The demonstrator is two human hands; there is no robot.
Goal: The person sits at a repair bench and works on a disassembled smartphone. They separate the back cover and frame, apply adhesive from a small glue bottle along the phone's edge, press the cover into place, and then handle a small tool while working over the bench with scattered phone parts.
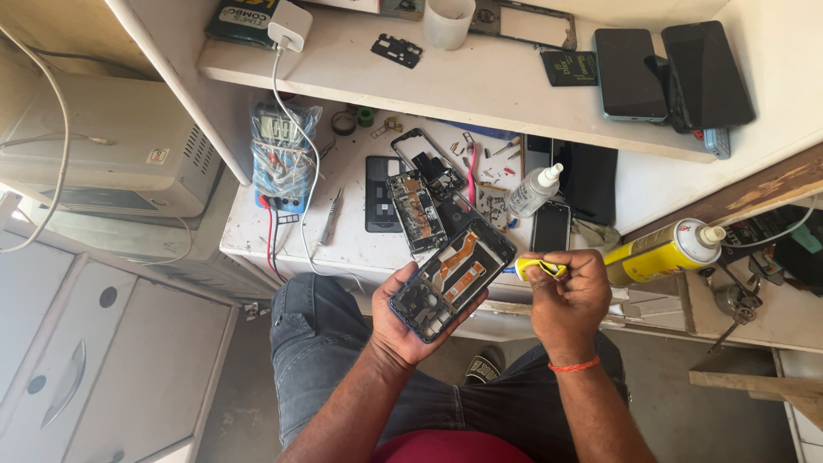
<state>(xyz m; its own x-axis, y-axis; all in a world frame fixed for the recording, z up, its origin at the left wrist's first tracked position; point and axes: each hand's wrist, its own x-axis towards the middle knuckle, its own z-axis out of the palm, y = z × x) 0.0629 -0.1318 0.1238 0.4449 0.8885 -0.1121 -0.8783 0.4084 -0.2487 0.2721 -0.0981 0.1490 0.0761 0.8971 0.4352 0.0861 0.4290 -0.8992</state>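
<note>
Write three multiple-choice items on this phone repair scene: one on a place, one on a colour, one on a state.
1. Where do the two dark phones lie?
A. on the upper shelf
B. on the floor
C. in the person's lap

2. What colour is the spray can?
A. red
B. yellow
C. green

3. In what state is the phone in the left hand?
A. closed, screen lit
B. wrapped in plastic
C. opened, insides exposed

Answers: 1 A, both rest at the right end of the upper shelf. 2 B, its body is yellow with a white cap. 3 C, the boards and an orange ribbon show inside the frame, while the right hand grips a small yellow tool.
</note>
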